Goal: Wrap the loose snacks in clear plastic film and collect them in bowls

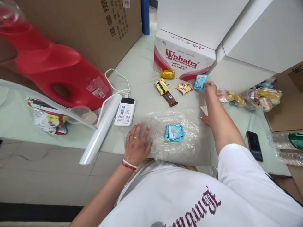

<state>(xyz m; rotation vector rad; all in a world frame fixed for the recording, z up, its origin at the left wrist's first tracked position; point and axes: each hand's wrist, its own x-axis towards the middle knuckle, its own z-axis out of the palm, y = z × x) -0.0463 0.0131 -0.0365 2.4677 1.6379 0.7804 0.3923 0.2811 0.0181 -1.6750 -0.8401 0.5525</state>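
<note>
My right hand (210, 88) is stretched forward and pinches the edge of a small blue packet (200, 82) in front of the white and red Wahaba carton (182, 60). Flat on the table at the left edge of a clear plastic bag (189, 148) rests my left hand (137, 142), fingers spread and holding nothing. Several more blue packets (174, 132) lie in a small pile at the middle of the bag. Left of my right hand are yellow snack packets (183, 88) and a brown wrapped bar (169, 98).
A white power bank (125, 112) with a cable stands near a white roll (101, 129). A large red jug (61, 69) is on the left. Bagged snacks (265, 96), a black phone (254, 146) and plastic bottles (284, 141) are on the right. White boxes (201, 19) rise behind.
</note>
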